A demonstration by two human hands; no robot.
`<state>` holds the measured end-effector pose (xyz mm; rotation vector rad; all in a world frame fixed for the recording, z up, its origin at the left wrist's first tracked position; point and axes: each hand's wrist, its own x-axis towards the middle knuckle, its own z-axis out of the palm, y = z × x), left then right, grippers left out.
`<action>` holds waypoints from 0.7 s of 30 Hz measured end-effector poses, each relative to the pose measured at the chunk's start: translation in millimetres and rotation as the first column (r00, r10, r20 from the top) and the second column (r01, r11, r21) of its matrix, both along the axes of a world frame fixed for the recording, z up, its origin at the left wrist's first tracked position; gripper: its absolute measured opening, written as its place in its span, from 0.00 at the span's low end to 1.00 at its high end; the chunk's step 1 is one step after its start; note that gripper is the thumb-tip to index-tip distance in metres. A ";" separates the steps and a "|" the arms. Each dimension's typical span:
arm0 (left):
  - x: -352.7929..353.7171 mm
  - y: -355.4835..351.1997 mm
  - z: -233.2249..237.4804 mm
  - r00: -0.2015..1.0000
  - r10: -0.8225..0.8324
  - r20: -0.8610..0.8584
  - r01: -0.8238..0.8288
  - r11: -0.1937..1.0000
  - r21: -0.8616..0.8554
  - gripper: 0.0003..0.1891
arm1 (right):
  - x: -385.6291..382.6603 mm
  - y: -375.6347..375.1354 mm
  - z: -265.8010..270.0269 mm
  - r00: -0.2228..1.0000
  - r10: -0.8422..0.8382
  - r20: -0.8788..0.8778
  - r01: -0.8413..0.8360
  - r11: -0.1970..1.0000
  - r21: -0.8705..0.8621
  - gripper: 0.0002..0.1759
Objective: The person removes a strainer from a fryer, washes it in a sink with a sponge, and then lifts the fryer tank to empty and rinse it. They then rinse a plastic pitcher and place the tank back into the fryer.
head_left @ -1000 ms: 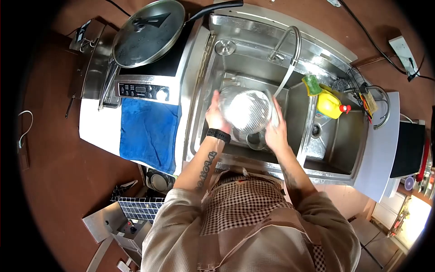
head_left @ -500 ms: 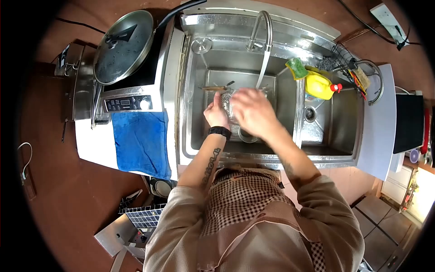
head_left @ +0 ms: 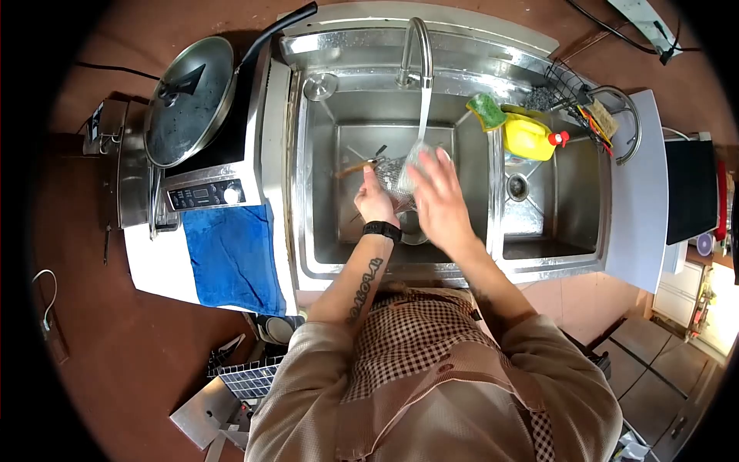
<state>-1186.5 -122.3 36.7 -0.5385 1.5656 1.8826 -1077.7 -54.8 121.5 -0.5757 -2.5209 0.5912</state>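
Water runs from the faucet (head_left: pixel 420 54) into the left basin (head_left: pixel 469 177) of the steel sink. My left hand (head_left: pixel 375 199) is closed on a clear, patterned glass vessel (head_left: pixel 393 179), with the thumb up along its side. At the vessel's right side is my right hand (head_left: pixel 440 192), fingers apart, beside the falling water; whether it touches the glass is unclear. Utensils (head_left: pixel 356 169), one with a brown handle, lie in the basin beyond my left hand. A round metal item (head_left: pixel 413 229) shows partly beneath my hands.
A green and yellow sponge (head_left: pixel 486 112) and a yellow bottle (head_left: pixel 528 137) sit near the divider before the right basin (head_left: pixel 570 192). At left are a lidded pan (head_left: pixel 188 100) on a cooktop and a blue cloth (head_left: pixel 232 258). A wire rack (head_left: pixel 577 88) stands at back right.
The view has shifted, so the sink appears further left. My right hand has turned more upright with its fingers spread, and the glass vessel shows more and leans toward the water.
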 end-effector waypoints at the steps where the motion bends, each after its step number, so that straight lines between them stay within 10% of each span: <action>1: -1.5 4.5 1.3 1.000 0.020 0.022 -0.021 1.000 0.023 0.21 | 11.7 -10.1 -6.4 0.989 0.007 0.145 -0.031 0.986 0.166 0.26; 10: 16.9 29.2 15.2 0.951 -0.131 0.279 0.009 0.917 0.398 0.26 | 13.2 17.6 -24.1 0.957 0.162 0.242 -0.215 0.954 0.209 0.28; 15: 27.8 29.1 -6.5 0.946 -0.082 0.314 -0.076 0.885 0.460 0.25 | 2.8 48.0 -13.3 0.995 -0.012 0.098 -0.012 0.970 0.243 0.25; 17: 40.7 26.2 -2.9 0.921 -0.021 0.389 -0.079 0.968 0.239 0.21 | -10.4 59.6 -1.9 0.987 -0.160 0.001 0.156 0.962 0.223 0.23; 21: 36.9 -2.4 -33.5 0.911 -0.109 0.398 -0.107 0.870 0.482 0.24 | -2.1 76.8 -47.7 0.934 -0.319 -0.163 0.111 0.689 -0.716 0.20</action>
